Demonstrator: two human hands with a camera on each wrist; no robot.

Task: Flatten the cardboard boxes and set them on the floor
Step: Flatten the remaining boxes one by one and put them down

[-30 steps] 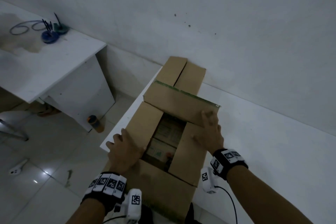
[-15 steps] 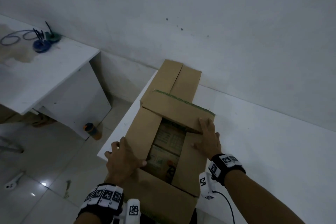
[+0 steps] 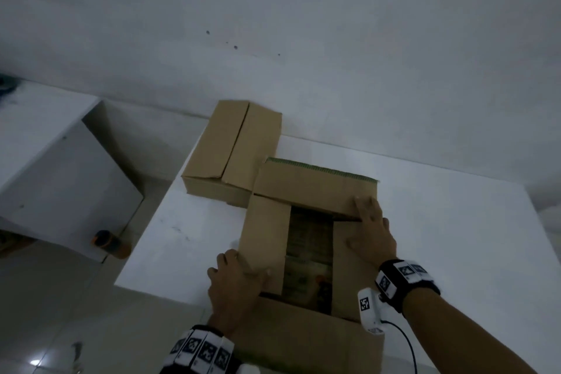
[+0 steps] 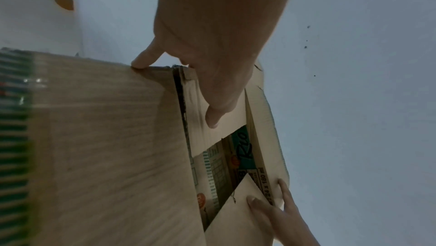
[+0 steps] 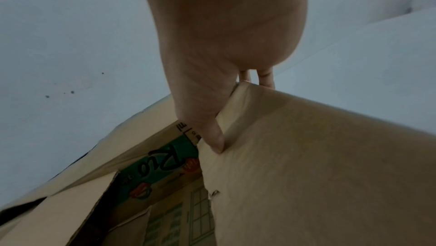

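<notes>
Both hands flat on the open box (image 3: 267,231) at the counter (image 3: 188,240) edge, left hand (image 3: 235,281) pressing the left flap, right hand (image 3: 372,235) the right — push unevenly and it could slide off.

On the table (image 3: 440,237), the open box (image 3: 267,240) is set before and right of the closed box (image 3: 233,149).

Head view: high, looks down and forward at open box (image 3: 306,237), wall at 12 o'clock. Wrist views: close under palms, share box's printed interior.
</notes>
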